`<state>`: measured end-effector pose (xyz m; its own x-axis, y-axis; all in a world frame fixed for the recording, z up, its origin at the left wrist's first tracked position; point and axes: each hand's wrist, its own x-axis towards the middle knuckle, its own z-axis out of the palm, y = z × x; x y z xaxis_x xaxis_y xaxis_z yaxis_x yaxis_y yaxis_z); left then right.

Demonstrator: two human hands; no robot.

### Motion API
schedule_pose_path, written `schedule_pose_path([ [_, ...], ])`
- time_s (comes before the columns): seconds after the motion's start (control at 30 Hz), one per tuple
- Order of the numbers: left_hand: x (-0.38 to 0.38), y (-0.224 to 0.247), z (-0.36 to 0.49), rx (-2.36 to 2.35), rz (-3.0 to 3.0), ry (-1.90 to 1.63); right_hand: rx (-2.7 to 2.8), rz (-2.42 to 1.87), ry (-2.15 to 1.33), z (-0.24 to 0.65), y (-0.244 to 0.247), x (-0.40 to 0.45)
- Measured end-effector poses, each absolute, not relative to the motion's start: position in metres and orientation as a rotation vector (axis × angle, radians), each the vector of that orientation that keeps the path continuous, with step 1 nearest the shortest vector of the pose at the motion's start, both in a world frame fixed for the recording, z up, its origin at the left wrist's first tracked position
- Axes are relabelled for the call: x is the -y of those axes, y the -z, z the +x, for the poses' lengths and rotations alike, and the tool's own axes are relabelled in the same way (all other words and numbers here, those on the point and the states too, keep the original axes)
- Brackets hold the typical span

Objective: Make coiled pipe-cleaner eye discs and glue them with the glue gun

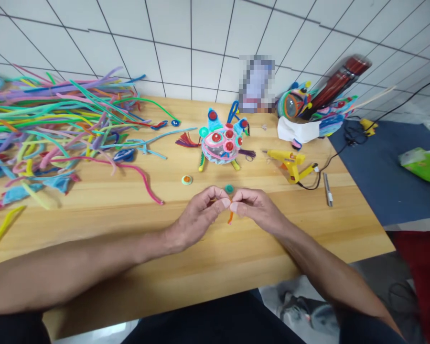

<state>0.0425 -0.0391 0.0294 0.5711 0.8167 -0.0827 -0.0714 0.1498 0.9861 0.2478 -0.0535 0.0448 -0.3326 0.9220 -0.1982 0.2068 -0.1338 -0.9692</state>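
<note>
An orange pipe cleaner (231, 218) is pinched between my two hands above the wooden table, its short end hanging down. My left hand (204, 212) closes thumb and forefinger on it. Fingertip to fingertip with it, my right hand (256, 208) pinches the same piece. Just beyond my fingers lies a small green coil (229, 188). To the left rests a pale green disc with an orange coil on top (187, 179). Farther back stands a colourful pipe-cleaner creature (222, 143) with red round spots, blue ears and tassels.
Many loose pipe cleaners (75, 124) are heaped at the left. On the right are a yellow hot glue gun (288, 162) with a black cord, a utility knife (328, 190), white paper (297, 130) and a dark red flask (338, 83). A tiled wall (172, 48) borders the back.
</note>
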Motion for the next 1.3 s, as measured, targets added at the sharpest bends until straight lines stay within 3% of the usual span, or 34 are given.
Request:
schedule_pose_path([
  [0.4, 0.023, -0.043, 0.036, -0.681, 1.767, -0.566, 1.597, -1.352, -1.800, 0.265, -0.060, 0.049],
  [0.57, 0.032, -0.039, 0.040, -0.709, 1.444, -0.718, 1.469, -1.242, -1.760, 0.256, -0.050, 0.051],
  [0.7, 0.031, -0.037, 0.043, -0.729, 1.158, -0.623, 1.388, -1.206, -1.806, 0.254, -0.043, 0.050],
  [1.0, 0.017, -0.038, 0.035, -0.673, 1.434, -0.429, 1.507, -1.265, -1.876, 0.267, -0.055, 0.046],
  [1.3, 0.029, -0.035, 0.047, -0.766, 1.092, -0.649, 1.290, -1.143, -1.745, 0.252, -0.034, 0.050],
])
